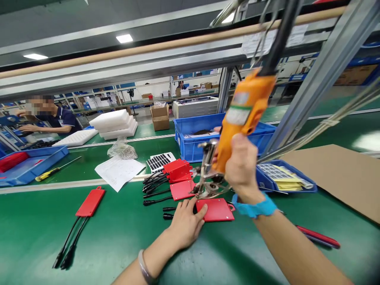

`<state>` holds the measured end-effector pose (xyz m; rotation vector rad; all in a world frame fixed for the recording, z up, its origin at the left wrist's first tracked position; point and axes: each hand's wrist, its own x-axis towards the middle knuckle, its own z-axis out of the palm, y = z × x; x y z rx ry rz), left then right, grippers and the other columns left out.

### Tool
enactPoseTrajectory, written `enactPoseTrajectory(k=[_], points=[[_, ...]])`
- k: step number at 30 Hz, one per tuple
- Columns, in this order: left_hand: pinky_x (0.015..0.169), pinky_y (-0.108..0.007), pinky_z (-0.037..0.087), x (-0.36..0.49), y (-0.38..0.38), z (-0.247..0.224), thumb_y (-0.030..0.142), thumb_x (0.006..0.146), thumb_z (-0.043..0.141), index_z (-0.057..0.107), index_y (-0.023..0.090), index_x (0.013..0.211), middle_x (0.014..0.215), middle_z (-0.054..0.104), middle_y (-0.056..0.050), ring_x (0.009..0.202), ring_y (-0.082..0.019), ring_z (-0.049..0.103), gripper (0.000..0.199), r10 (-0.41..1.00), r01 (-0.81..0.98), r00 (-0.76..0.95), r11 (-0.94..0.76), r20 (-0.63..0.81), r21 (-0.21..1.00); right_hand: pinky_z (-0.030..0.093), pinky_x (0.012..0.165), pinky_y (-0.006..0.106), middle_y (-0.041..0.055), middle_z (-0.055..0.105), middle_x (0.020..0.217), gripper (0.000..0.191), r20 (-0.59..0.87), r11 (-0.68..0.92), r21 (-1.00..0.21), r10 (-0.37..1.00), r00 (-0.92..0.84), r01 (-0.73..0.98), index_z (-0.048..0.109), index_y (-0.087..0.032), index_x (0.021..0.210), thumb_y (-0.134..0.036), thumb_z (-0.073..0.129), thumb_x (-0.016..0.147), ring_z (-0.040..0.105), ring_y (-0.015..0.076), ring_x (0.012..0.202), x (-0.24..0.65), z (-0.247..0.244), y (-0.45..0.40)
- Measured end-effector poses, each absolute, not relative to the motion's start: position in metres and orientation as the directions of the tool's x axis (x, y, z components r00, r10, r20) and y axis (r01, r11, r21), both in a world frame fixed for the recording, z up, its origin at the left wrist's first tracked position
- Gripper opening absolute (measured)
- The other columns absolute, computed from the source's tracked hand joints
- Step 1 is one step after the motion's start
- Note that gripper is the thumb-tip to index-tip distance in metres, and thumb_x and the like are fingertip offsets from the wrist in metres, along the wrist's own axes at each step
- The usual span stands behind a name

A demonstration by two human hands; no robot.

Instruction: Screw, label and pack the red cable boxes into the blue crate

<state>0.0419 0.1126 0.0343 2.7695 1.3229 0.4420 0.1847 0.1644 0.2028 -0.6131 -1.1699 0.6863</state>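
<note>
My right hand (pixel 242 160) is closed around an orange power tool (pixel 239 114) that has a black cable at its top and a metal, jaw-like head at its lower end. The head is blurred and is just above a flat red box (pixel 216 209) with black cable leads. My left hand (pixel 188 223) holds that box at its lead end, thumb on the red face and fingers over the leads. Behind it lie several more red boxes (pixel 181 190) with leads, side by side and partly stacked. Another red box (pixel 90 202) with two leads is at left.
Blue bins (pixel 192 148) stand behind the tool, at right (pixel 299 188) with labels, and at far left (pixel 56 158). A screwdriver (pixel 49 174), paper (pixel 118 174), label sheets (pixel 160 161), cardboard (pixel 341 174) and a red-handled tool (pixel 320 236) lie around. A co-worker (pixel 59 118) sits far left.
</note>
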Motion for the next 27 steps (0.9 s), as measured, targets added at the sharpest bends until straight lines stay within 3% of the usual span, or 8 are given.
enactPoseTrajectory(k=[4,9,15,27], points=[[0.087,-0.035,0.050,0.042,0.125,0.034,0.038,0.082,0.067,0.059,0.024,0.122,0.117,0.050,-0.010,0.104,-0.023,0.053,0.043,0.841,0.785,0.487,-0.540,0.235,0.303,0.039,0.035,0.023,-0.0003,0.052,0.060,0.043,0.637,0.683,-0.721,0.719,0.278,-0.114,0.062,-0.019,0.106,-0.057,0.049,0.091,0.051,0.0125,0.043,0.199,0.230,0.153],[0.078,-0.032,0.053,0.044,0.134,0.029,0.047,0.074,0.073,0.066,0.026,0.110,0.100,0.051,-0.005,0.091,-0.021,0.057,0.042,0.899,0.805,0.388,-0.437,0.203,0.401,0.043,0.037,0.026,0.0004,0.055,0.060,0.045,0.583,0.634,-0.757,0.764,0.277,-0.154,0.062,-0.020,0.107,-0.059,0.050,0.089,0.054,0.0159,0.048,0.196,0.197,0.153],[0.084,-0.036,0.053,0.044,0.133,0.027,0.043,0.073,0.076,0.065,0.025,0.113,0.104,0.051,-0.006,0.098,-0.024,0.057,0.045,0.891,0.764,0.383,-0.453,0.242,0.459,0.042,0.035,0.027,-0.0010,0.055,0.057,0.044,0.523,0.569,-0.803,0.815,0.249,-0.178,0.061,-0.019,0.107,-0.058,0.052,0.088,0.051,0.0154,0.042,0.188,0.158,0.152],[0.081,-0.039,0.053,0.044,0.134,0.019,0.038,0.071,0.078,0.058,0.022,0.115,0.107,0.055,-0.008,0.095,-0.026,0.061,0.052,0.888,0.681,0.355,-0.460,0.292,0.570,0.042,0.036,0.025,-0.0004,0.056,0.060,0.040,0.537,0.579,-0.794,0.811,0.231,-0.187,0.062,-0.024,0.106,-0.058,0.048,0.090,0.053,0.0155,0.046,0.187,0.150,0.150]])
